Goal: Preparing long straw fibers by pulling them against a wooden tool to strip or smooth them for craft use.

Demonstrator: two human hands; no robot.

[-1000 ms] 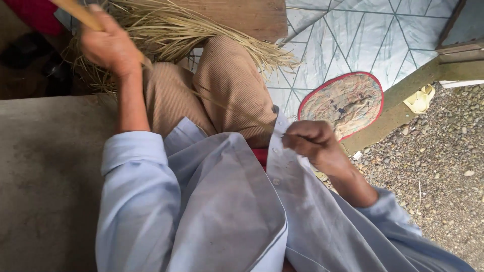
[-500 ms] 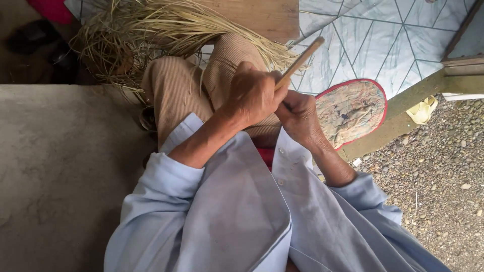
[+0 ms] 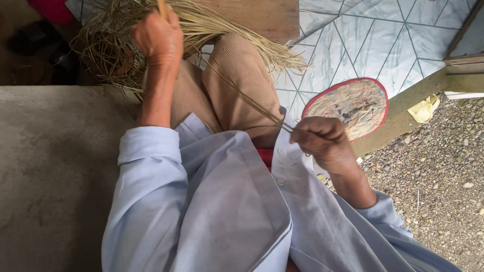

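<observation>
My left hand (image 3: 157,38) is raised over my knees, closed around a thin wooden stick (image 3: 162,7) whose top leaves the frame. My right hand (image 3: 325,142) rests by my right thigh, pinching the near ends of a few thin straw strands (image 3: 242,93). These strands run taut across my tan trousers (image 3: 227,90) toward the left hand. A loose pile of dry straw (image 3: 111,45) lies beyond my knees. I wear a light blue shirt (image 3: 212,211).
A wooden board (image 3: 262,15) lies past the straw on a pale patterned tile floor (image 3: 353,45). A round woven fan with a red rim (image 3: 353,106) lies on the tiles. Gravel (image 3: 433,171) is at right, a concrete slab (image 3: 50,171) at left.
My left hand has swung away from the right hand, up and to the left over the straw pile, drawing the strands out. The right hand stayed near my thigh.
</observation>
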